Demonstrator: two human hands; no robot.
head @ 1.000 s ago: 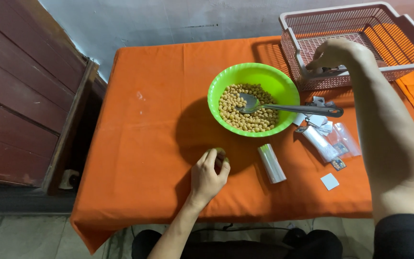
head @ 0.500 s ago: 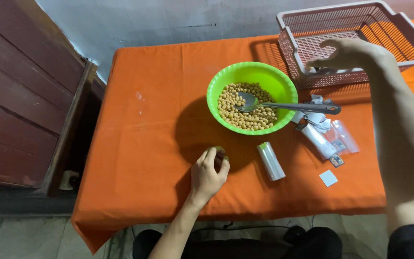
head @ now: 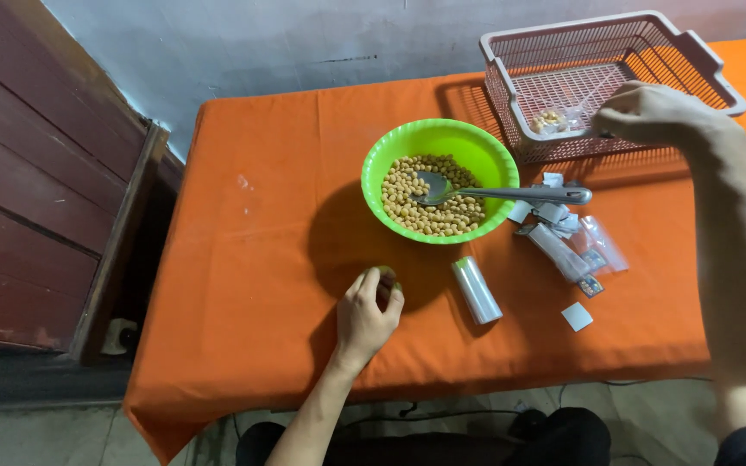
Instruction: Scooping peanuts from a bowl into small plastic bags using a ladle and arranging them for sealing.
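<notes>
My right hand [head: 654, 112] reaches into the pinkish plastic basket [head: 701, 56] at the back right. Its fingers are closed at the edge of a small clear bag of beans [head: 550, 121] that lies on the basket floor. My left hand [head: 369, 315] rests on the orange cloth [head: 261, 250] just in front of the green bowl [head: 407, 138], fingers curled. A tiny greenish bit shows at its fingertips; I cannot tell what it is. The bowl holds tan beans [head: 425, 203] and a metal spoon [head: 511, 193].
A small clear roll [head: 477, 290] lies right of my left hand. Empty clear bags and white packets [head: 567, 237] are scattered right of the bowl. A dark wooden door [head: 36, 173] stands at the left, beside the table edge.
My right hand has moved from the basket's front rim to inside the basket, where the bag of beans now lies. My left hand has stayed put.
</notes>
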